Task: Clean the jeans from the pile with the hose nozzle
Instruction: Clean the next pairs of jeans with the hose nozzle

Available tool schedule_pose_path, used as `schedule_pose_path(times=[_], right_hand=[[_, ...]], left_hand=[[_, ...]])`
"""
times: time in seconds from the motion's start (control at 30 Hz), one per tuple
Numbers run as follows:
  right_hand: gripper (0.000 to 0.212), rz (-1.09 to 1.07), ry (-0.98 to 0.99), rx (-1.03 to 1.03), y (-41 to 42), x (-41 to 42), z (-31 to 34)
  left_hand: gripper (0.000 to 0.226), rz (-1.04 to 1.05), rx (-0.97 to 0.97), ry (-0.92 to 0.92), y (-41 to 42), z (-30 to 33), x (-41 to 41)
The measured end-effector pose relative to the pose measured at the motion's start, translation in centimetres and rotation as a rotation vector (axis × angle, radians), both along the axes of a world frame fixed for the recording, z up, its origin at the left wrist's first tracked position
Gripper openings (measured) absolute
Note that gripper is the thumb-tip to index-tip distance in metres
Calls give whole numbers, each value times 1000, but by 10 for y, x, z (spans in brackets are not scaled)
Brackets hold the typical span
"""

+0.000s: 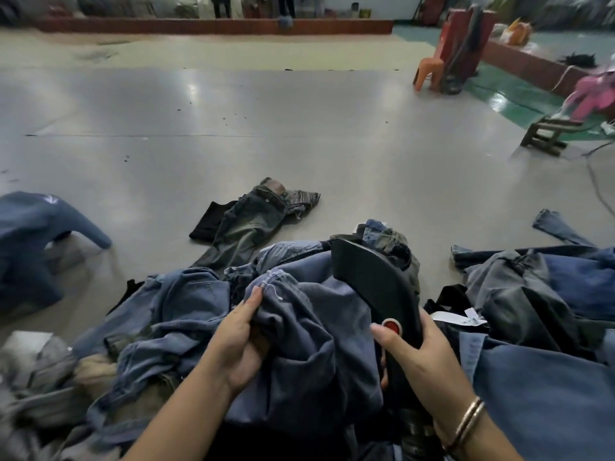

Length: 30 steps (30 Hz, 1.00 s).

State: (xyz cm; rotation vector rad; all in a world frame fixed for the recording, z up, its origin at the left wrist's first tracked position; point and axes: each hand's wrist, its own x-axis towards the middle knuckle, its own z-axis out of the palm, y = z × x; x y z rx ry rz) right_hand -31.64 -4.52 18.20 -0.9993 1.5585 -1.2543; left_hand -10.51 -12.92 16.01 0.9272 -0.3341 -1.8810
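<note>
A pile of blue jeans (186,331) fills the lower part of the head view. My left hand (241,341) grips a bunched fold of one blue pair (309,347) near its frayed hem, lifting it off the pile. My right hand (422,354) holds the black hose nozzle (376,281) by its handle, thumb beside the red button (392,326). The nozzle's flat head points up and away, resting against the jeans I hold. Its hose runs down under my wrist and out of sight.
One dark faded pair of jeans (248,219) lies alone on the grey floor ahead. More denim sits at left (30,241) and right (549,287). An orange chair (431,69) and a wooden stool (547,134) stand far right. A cable (599,191) runs along the floor.
</note>
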Motion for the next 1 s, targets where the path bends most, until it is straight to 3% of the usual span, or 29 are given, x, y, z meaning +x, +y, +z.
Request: schedule_pose_path(times=[0.13,0.27,0.5,0.7,0.9,1.0], right_hand=[[34,195,193,26,5,10,1],[29,265,295,50,7,13,7],[25,327,334,169,2,19,5],[23,108,334,109,-13,16,13],[25,381,392,204,4,13,14],[24,348,394,197,3,18,8]], left_hand=[[27,-18,-90,37,6,-4,2],[39,-71,-158,26,5,-5,-6],[44,-167,-243,-34,6,-8,-1],[42,-175,-213,-91,10,-19,-1],[44,-164,-237,-58,8,-14,0],[43,-203,-250,-87,10,-14,-1]])
